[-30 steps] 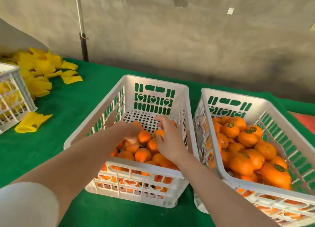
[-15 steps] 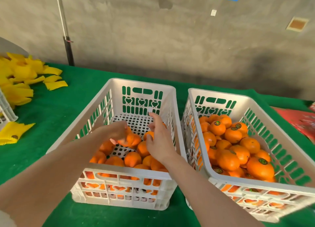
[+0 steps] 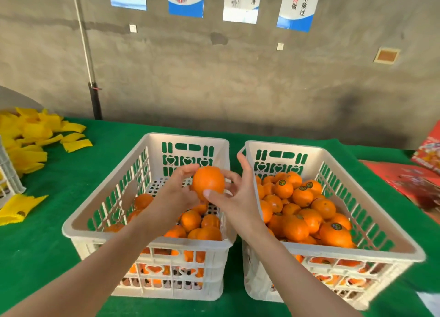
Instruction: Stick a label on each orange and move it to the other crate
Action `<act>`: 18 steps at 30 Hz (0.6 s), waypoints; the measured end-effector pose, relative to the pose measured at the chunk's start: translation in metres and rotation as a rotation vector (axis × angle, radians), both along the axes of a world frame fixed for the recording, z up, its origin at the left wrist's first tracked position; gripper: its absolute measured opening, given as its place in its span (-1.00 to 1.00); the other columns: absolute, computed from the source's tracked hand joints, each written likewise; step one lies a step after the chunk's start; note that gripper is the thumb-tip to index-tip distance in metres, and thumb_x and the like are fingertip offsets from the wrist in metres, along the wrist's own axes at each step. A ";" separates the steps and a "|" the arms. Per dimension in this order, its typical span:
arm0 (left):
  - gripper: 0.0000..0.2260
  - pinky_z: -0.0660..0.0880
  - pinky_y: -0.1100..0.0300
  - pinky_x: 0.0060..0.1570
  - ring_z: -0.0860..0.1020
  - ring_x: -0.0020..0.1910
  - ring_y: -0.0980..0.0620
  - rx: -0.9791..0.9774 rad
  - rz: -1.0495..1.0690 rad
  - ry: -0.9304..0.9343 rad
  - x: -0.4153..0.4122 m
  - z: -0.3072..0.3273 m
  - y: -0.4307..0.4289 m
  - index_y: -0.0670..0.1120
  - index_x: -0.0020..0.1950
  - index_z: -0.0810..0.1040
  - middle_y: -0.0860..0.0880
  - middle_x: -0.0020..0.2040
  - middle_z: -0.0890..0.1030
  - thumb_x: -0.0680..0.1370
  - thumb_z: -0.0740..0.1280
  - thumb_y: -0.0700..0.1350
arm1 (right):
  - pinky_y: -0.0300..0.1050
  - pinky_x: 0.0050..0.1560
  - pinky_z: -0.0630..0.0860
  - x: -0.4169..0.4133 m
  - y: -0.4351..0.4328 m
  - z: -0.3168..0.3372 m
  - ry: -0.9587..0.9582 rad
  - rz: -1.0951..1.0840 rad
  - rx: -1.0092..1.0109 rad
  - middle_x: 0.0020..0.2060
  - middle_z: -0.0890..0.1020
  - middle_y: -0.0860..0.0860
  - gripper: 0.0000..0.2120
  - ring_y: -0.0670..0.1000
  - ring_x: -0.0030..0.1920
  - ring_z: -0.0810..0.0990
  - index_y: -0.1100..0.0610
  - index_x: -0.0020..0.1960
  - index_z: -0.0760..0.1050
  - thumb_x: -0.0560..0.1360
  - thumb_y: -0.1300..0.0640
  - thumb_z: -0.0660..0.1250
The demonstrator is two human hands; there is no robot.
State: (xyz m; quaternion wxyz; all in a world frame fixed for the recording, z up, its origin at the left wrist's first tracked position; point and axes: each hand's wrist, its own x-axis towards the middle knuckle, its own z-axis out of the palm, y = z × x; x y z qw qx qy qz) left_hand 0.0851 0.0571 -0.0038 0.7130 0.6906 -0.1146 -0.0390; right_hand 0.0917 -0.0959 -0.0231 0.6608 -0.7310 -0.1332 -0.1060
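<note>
Up from the left crate (image 3: pixel 152 241) since a second ago, the orange (image 3: pixel 208 182) now sits mid-frame, above the fruit left inside. My left hand (image 3: pixel 176 194) grips it from the left, fingers curled over its top. My right hand (image 3: pixel 238 199) is loose and unclenched, thumb pressing the orange's lower front, index finger pointing up, just left of the right crate (image 3: pixel 333 252).

Raised together, the left hand (image 3: pixel 177 194) curls in a grip, the right hand (image 3: pixel 238 199) splayed alongside.
</note>
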 end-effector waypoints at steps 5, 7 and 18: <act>-0.48 0.46 -0.20 0.20 0.51 0.23 -0.24 -0.376 -0.144 0.547 -0.017 0.009 -0.043 -0.10 0.39 0.34 -0.23 0.33 0.46 0.51 0.30 0.12 | -0.33 0.11 0.49 -0.038 -0.038 0.004 -0.157 0.007 -0.187 0.23 0.42 -0.22 -0.05 -0.28 0.22 0.42 -0.39 0.36 -0.01 0.35 0.25 0.51; -0.50 0.43 -0.16 0.25 0.49 0.26 -0.23 -0.441 -0.104 0.526 -0.023 0.004 -0.060 -0.08 0.39 0.35 -0.23 0.34 0.43 0.49 0.31 0.04 | -0.33 0.17 0.45 -0.051 -0.053 0.005 -0.146 0.032 -0.185 0.26 0.42 -0.17 -0.12 -0.26 0.24 0.41 -0.26 0.38 0.04 0.36 0.29 0.49; -0.51 0.55 0.09 -0.15 0.57 -0.07 -0.07 -0.534 -0.143 0.450 -0.054 -0.006 -0.117 -0.05 0.27 0.48 -0.17 0.13 0.53 0.35 0.31 0.00 | -0.19 -0.03 0.57 -0.101 -0.097 0.004 0.142 -0.003 0.363 0.05 0.63 0.09 -0.77 0.01 0.05 0.61 0.26 -0.12 0.57 0.37 0.08 0.40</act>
